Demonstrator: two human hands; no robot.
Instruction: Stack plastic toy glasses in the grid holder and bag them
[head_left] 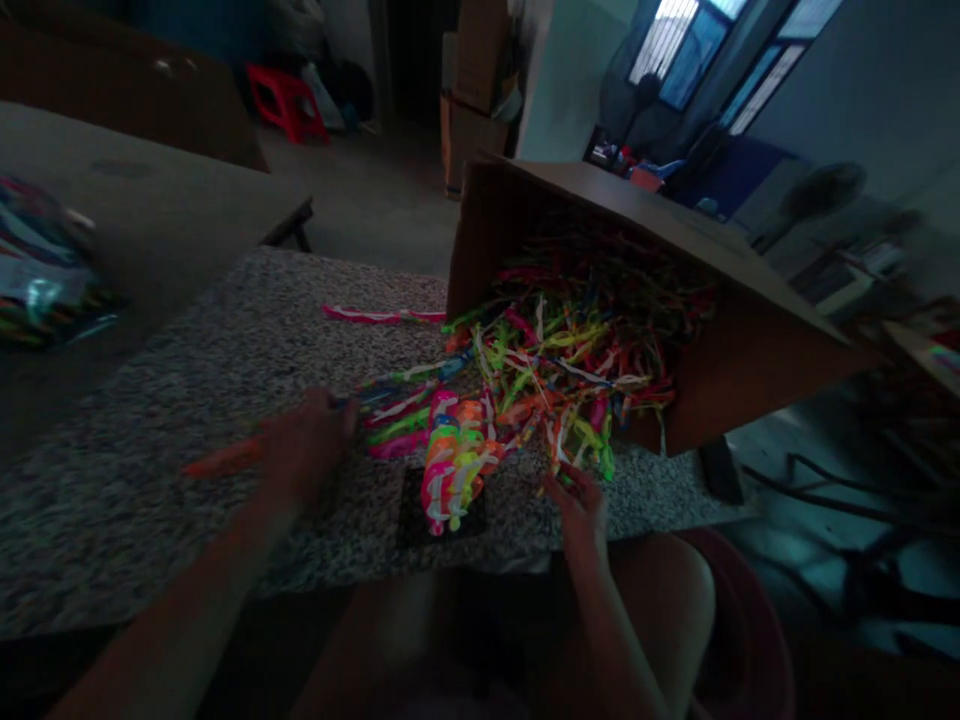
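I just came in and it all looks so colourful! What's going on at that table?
A person sits at a speckled table. Their right hand touches bright strips spilling from a cardboard box lying on its side. Their left hand is blurry, over an orange piece, so I can't tell if it grips it. Between the hands, a colourful bunch lies partly over a dark square. One pink strip lies farther back.
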